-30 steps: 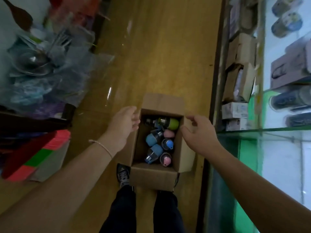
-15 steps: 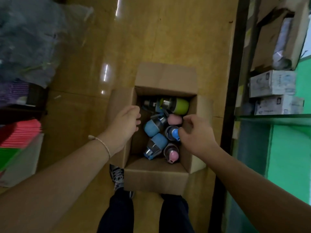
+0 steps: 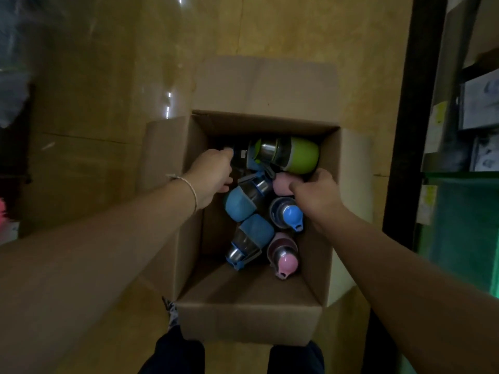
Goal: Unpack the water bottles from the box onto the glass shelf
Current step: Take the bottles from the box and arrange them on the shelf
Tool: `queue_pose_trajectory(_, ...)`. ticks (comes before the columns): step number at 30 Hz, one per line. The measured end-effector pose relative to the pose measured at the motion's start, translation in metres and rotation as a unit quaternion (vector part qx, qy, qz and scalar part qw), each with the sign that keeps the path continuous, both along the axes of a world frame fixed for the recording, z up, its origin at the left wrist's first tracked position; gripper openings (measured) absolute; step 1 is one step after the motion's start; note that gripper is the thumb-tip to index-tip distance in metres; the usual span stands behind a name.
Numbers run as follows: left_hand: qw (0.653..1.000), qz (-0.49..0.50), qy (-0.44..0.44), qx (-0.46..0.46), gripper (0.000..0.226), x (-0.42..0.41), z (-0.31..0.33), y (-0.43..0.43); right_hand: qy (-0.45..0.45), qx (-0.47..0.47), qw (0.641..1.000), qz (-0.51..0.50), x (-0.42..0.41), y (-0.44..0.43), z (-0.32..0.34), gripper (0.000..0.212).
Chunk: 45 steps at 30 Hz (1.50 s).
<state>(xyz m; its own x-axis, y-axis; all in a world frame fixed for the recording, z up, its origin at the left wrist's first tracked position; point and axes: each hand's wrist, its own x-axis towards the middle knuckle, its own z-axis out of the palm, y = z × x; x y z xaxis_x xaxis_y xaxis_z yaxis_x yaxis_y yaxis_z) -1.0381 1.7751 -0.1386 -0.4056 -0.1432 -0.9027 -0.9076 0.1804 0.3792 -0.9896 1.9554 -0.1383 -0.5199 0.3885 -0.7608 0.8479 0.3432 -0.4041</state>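
Note:
An open cardboard box (image 3: 251,317) stands on the floor in front of my feet. Several water bottles lie inside: a green one (image 3: 297,155) at the far end, two blue ones (image 3: 239,205) in the middle, a blue-capped one (image 3: 287,214) and a pink-capped one (image 3: 283,259). My left hand (image 3: 213,174) is inside the box at the far left, fingertips against a dark bottle (image 3: 239,155) beside the green one; its grip is hidden. My right hand (image 3: 316,193) curls over a pink bottle (image 3: 280,183) below the green one. The glass shelf (image 3: 459,175) edge shows at the right.
A dark upright post (image 3: 405,130) of the shelving unit runs down the right side, close to the box. White cartons (image 3: 480,103) sit on a shelf behind it. The floor (image 3: 108,103) is shiny yellow-brown. Plastic-wrapped goods (image 3: 13,98) lie at the far left.
The view has come closer to the box. Both hands moved from the box flaps down inside: the left to the far-left bottle, the right onto the pink bottle.

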Motion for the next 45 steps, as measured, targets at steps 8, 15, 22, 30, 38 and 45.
queue_pose_trajectory(8,0.999,-0.033,-0.022,0.007,0.048,-0.022,-0.064,0.042,-0.018,-0.104,0.983,-0.153,-0.004,0.001,-0.055,0.056)
queue_pose_trajectory(15,0.996,0.005,-0.091,0.025,0.054,-0.032,-0.085,0.068,-0.008,-0.177,0.958,-0.225,0.003,0.003,-0.086,0.075)
queue_pose_trajectory(22,0.985,0.067,-0.145,0.059,0.048,-0.043,-0.091,0.083,-0.007,-0.181,0.959,-0.218,0.012,0.009,-0.089,0.081)
queue_pose_trajectory(30,0.98,0.138,-0.108,0.097,0.028,-0.043,-0.091,0.067,0.013,-0.125,0.979,-0.162,0.021,0.001,-0.102,0.061)
queue_pose_trajectory(38,0.982,0.181,0.021,0.055,0.059,-0.022,-0.097,0.052,0.046,-0.153,0.978,-0.137,-0.006,0.004,-0.091,0.04)
queue_pose_trajectory(45,0.98,0.143,0.137,-0.001,0.066,-0.014,-0.069,0.037,-0.015,-0.206,0.965,-0.159,-0.01,0.003,-0.073,0.036)
